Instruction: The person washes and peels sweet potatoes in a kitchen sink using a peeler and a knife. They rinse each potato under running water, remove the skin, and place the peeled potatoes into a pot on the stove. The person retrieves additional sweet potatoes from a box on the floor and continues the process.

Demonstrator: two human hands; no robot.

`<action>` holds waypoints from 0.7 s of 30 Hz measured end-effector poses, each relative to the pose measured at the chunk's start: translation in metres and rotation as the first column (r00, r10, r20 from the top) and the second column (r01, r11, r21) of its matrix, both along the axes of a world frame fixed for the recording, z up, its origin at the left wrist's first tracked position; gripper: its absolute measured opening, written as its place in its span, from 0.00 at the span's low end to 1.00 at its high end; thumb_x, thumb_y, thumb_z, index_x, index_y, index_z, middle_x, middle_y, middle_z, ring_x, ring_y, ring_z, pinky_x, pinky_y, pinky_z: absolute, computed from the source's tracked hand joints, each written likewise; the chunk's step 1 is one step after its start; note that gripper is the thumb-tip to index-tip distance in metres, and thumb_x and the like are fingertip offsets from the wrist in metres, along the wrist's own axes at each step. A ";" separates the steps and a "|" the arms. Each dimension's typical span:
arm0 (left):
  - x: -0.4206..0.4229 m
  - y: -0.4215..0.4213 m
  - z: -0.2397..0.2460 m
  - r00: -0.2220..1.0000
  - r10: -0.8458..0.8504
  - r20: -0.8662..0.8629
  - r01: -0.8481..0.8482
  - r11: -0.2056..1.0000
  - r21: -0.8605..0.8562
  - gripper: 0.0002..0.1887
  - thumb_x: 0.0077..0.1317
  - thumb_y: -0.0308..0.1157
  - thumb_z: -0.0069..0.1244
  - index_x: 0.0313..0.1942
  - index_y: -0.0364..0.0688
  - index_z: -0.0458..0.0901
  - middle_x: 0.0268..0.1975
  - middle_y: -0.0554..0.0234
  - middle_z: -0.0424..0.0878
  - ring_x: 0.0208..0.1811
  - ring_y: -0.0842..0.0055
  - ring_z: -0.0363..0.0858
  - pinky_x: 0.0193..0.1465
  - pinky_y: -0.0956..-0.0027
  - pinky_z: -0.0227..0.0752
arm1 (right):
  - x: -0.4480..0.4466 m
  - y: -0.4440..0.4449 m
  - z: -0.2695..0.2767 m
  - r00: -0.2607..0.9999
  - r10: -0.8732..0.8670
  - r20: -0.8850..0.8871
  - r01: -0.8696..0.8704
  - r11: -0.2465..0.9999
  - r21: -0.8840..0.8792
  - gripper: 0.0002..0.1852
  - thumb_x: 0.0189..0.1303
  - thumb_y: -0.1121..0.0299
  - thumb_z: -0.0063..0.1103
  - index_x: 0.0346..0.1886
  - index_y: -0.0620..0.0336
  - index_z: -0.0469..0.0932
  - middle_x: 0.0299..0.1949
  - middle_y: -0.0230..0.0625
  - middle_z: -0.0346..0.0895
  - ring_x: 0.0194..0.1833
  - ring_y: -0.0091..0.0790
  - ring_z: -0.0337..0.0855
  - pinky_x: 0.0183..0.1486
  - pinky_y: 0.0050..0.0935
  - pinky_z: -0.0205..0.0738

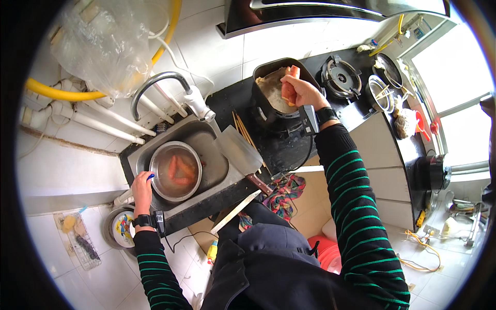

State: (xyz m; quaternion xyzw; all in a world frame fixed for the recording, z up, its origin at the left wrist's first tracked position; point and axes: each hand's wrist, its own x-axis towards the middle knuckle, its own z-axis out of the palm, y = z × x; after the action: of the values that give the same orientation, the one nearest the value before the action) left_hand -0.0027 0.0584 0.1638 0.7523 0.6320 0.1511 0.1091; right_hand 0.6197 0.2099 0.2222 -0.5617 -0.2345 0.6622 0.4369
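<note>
My right hand grips a chunk of orange-red carrot above a dark, deep rectangular pot. Pale, cloudy contents show inside that pot. At the sink, my left hand is by the rim of a round metal basin, its fingers closed on a small blue-ended tool whose other end is hidden. Several carrots lie in water in the basin, which stands in the steel sink. A cleaver rests across the sink's right edge, its wooden handle towards me.
A curved faucet arches over the sink's back. Chopsticks lie beside the cleaver. A gas burner and stacked pans stand at the right. Overhead is a range hood. Checked cloth hangs at the counter front.
</note>
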 end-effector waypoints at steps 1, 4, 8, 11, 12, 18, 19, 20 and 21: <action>0.000 0.000 0.000 1.000 -0.008 0.010 0.008 1.000 0.011 0.10 0.64 0.21 0.55 0.45 0.37 0.87 0.46 0.53 0.87 0.50 0.54 0.85 0.55 0.56 0.77 | 0.000 0.003 -0.014 0.995 0.024 0.095 -0.025 1.000 0.004 0.11 0.67 0.61 0.69 0.39 0.56 0.77 0.30 0.31 0.77 0.31 0.29 0.79 0.37 0.29 0.76; 0.000 0.002 -0.001 1.000 -0.021 0.009 0.021 1.000 0.017 0.10 0.65 0.21 0.54 0.45 0.36 0.87 0.45 0.51 0.87 0.49 0.52 0.84 0.55 0.55 0.77 | -0.006 0.011 -0.045 0.965 0.081 0.248 -0.098 0.993 0.058 0.11 0.69 0.62 0.66 0.42 0.58 0.80 0.30 0.31 0.78 0.31 0.27 0.80 0.38 0.27 0.76; 0.001 -0.002 -0.002 1.000 -0.004 0.024 0.002 0.998 0.064 0.09 0.65 0.22 0.53 0.45 0.36 0.87 0.45 0.49 0.86 0.49 0.50 0.83 0.55 0.54 0.77 | -0.009 0.010 -0.045 0.982 -0.064 -0.178 0.037 0.988 -0.152 0.09 0.73 0.63 0.64 0.38 0.57 0.81 0.32 0.32 0.84 0.30 0.30 0.85 0.31 0.27 0.79; 0.003 -0.003 0.001 1.000 0.014 0.025 -0.015 0.999 0.033 0.10 0.65 0.22 0.53 0.45 0.36 0.87 0.45 0.50 0.87 0.49 0.51 0.84 0.55 0.54 0.77 | 0.014 0.006 -0.039 0.466 0.141 0.874 -0.601 0.775 0.196 0.25 0.46 0.81 0.64 0.54 0.64 0.83 0.39 0.40 0.86 0.43 0.39 0.88 0.48 0.30 0.79; 0.004 -0.003 0.004 0.999 0.005 0.032 -0.006 1.000 0.026 0.10 0.65 0.22 0.53 0.45 0.37 0.87 0.45 0.51 0.86 0.50 0.52 0.83 0.56 0.54 0.77 | 0.029 0.009 -0.038 0.281 0.149 0.948 -0.664 0.743 0.080 0.42 0.33 0.85 0.58 0.64 0.63 0.79 0.44 0.44 0.85 0.51 0.39 0.87 0.58 0.29 0.75; 0.027 -0.008 0.024 0.991 0.060 -0.119 -0.032 0.973 0.228 0.17 0.63 0.19 0.54 0.53 0.38 0.84 0.52 0.55 0.83 0.56 0.56 0.79 0.61 0.56 0.75 | 0.093 0.039 -0.086 0.069 0.262 0.963 -0.787 0.607 -0.108 0.26 0.48 0.73 0.71 0.54 0.68 0.83 0.37 0.32 0.84 0.41 0.24 0.80 0.43 0.30 0.77; 0.034 -0.012 0.023 0.984 0.087 -0.156 -0.031 0.943 0.330 0.18 0.63 0.19 0.53 0.54 0.38 0.84 0.54 0.55 0.82 0.57 0.56 0.79 0.61 0.55 0.75 | 0.094 0.044 -0.091 0.046 0.284 0.958 -0.745 0.649 -0.157 0.25 0.47 0.72 0.71 0.52 0.66 0.84 0.36 0.36 0.85 0.40 0.33 0.83 0.43 0.33 0.78; 0.039 -0.018 0.021 0.985 0.107 -0.137 -0.052 0.933 0.356 0.18 0.63 0.20 0.53 0.54 0.39 0.83 0.55 0.55 0.80 0.58 0.57 0.78 0.62 0.54 0.75 | 0.091 0.048 -0.093 0.159 0.258 0.953 -0.715 0.696 -0.069 0.24 0.45 0.70 0.72 0.50 0.64 0.85 0.36 0.41 0.86 0.39 0.42 0.86 0.43 0.36 0.79; 0.045 -0.027 0.015 0.987 0.121 -0.102 -0.077 0.930 0.358 0.15 0.63 0.20 0.53 0.50 0.39 0.83 0.50 0.56 0.81 0.55 0.58 0.78 0.60 0.55 0.76 | 0.084 0.050 -0.090 0.190 0.289 0.938 -0.641 0.761 -0.104 0.27 0.48 0.68 0.71 0.55 0.64 0.82 0.42 0.45 0.84 0.44 0.44 0.85 0.48 0.36 0.78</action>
State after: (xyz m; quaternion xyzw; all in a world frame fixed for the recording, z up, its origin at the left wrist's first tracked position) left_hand 0.0427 0.0315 0.1789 0.7346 0.6371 0.2211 -0.0743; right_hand 0.7037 0.2597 0.1318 -0.6518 -0.6979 0.2846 0.0843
